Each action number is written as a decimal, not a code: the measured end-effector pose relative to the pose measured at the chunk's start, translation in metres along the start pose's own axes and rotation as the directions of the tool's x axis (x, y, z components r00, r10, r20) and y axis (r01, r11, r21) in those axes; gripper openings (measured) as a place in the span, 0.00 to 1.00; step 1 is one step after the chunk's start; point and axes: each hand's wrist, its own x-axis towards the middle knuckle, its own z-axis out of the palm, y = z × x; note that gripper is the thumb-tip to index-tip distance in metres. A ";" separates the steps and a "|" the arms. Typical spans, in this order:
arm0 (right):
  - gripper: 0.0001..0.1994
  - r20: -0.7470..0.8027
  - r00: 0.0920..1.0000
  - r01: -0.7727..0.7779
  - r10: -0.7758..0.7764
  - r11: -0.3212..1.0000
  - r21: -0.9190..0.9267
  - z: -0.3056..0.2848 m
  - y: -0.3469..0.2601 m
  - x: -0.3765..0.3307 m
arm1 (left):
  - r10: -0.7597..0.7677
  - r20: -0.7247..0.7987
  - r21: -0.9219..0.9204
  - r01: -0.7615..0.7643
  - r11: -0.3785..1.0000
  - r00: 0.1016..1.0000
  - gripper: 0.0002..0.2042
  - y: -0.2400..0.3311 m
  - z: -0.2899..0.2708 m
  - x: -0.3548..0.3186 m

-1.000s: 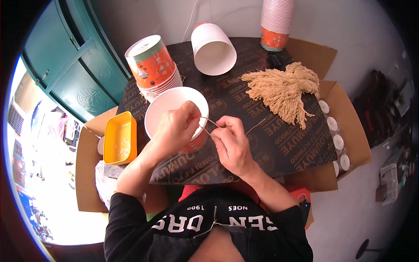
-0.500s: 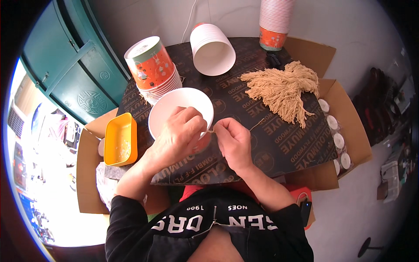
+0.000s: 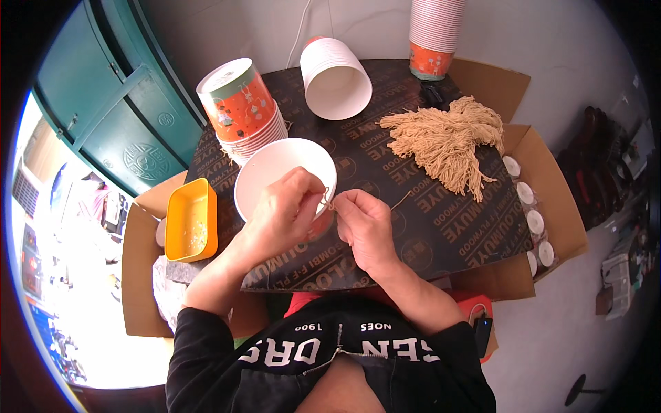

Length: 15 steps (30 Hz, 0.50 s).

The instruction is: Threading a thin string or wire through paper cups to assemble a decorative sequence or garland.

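In the middle of the table, my left hand (image 3: 284, 215) and my right hand (image 3: 368, 230) come close together, each pinching a thin tan string (image 3: 403, 198). Between the fingertips the string makes a small loop, and its loose tail trails out to the right past my right hand. Behind my left hand stands a white-lined paper tub (image 3: 265, 172), its wide mouth facing up and partly covered by that hand. A fanned bundle of similar tan strings (image 3: 451, 141) lies at the right of the table.
Nested orange paper tubs (image 3: 241, 107) stand bottom-up at the left; another white stack (image 3: 337, 82) lies tipped at the back. A tall stack (image 3: 434, 41) rises at the far right. A yellow bin (image 3: 191, 220) sits left. Cardboard boxes (image 3: 544, 179) flank the dark table (image 3: 413, 237).
Both hands shift slightly while keeping their pinch. A string loop now shows more plainly between the fingertips, and the trailing tail is a little shorter.
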 end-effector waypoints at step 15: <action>0.08 -0.010 0.999 0.036 -0.037 0.997 -0.075 -0.002 -0.004 -0.001 | -0.333 0.162 -0.060 0.346 0.936 0.929 0.04 0.015 -0.007 0.012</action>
